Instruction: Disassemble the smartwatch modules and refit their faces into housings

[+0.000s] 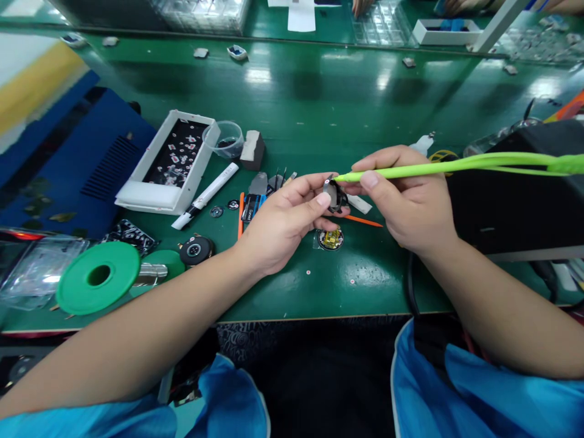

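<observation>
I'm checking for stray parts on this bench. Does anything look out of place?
Two small white pieces lie loose on the green tabletop, nearer its front edge than the round yellow-and-black part. They may be strays: similar-looking bits sit in the white box.

A glossy green bench spreads beneath and beyond the fingers, its pale front edge on their near side. Past them, white light reflects in blurred patches. Farther off lies a second green bench, and a pale post slants upward beyond them to the right.
</observation>
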The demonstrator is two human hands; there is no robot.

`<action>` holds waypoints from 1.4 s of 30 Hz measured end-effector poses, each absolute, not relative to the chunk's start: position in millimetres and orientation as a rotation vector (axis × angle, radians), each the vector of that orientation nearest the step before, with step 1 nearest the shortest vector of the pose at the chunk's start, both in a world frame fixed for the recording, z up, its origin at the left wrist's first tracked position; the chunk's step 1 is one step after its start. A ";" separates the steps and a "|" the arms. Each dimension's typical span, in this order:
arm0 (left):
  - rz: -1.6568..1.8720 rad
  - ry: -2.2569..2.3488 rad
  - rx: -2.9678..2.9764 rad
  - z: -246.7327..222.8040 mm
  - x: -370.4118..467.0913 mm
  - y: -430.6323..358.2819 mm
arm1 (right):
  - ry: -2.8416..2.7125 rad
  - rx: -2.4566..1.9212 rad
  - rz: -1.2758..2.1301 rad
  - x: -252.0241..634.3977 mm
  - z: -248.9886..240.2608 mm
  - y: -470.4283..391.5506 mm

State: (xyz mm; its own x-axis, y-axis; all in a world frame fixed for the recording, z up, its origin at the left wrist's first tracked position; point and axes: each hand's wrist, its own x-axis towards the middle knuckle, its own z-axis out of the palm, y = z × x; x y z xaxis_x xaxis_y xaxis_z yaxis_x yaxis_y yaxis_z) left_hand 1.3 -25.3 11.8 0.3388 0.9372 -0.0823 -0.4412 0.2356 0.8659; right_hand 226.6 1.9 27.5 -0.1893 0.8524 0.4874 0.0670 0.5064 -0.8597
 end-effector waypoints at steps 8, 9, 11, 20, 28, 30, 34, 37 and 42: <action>1.056 0.710 0.859 14.4 0.0 -25.8 | -1.608 -0.827 0.867 225.8 27.1 1.5; 1.056 0.708 0.857 14.6 0.2 -25.8 | -1.604 -0.823 0.870 225.7 27.2 1.3; 1.057 0.706 0.858 14.6 0.7 -25.8 | -1.600 -0.825 0.878 225.5 27.7 1.1; 1.059 0.706 0.883 13.9 0.9 -25.3 | -1.595 -0.812 0.874 224.4 29.1 1.4; 1.059 0.713 0.889 12.6 0.3 -26.0 | -1.626 -0.901 0.853 224.6 29.6 0.7; 1.058 0.710 0.887 12.6 0.1 -25.7 | -1.631 -0.891 0.856 225.1 29.9 0.6; 1.059 0.725 0.886 13.5 0.2 -25.4 | -1.623 -0.880 0.871 225.0 30.1 1.0; 1.059 0.724 0.885 14.1 0.7 -25.6 | -1.605 -0.847 0.872 224.2 29.3 1.9; 1.057 0.715 0.880 14.6 1.8 -25.9 | -1.577 -0.839 0.898 223.5 28.0 2.5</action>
